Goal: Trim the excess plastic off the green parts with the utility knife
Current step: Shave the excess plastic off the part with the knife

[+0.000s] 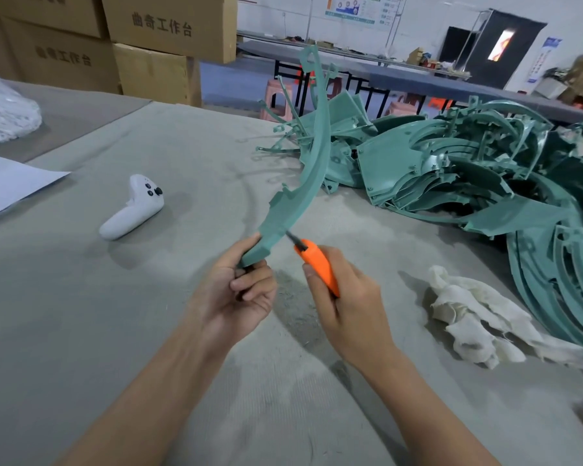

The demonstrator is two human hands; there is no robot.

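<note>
Fingers of our left hand (239, 294) curl round the curved green part (312, 153); our right hand (342, 297) grips the utility knife (317, 267), blade touching the part's edge above the table (148, 314).

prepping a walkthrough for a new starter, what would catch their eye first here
Most likely the long curved green part, raised at centre frame by the left hand, with the orange utility knife in the right hand and its blade at the part's lower edge. Next, the big heap of green parts on the right of the table, then the white controller lying to the left.
</note>
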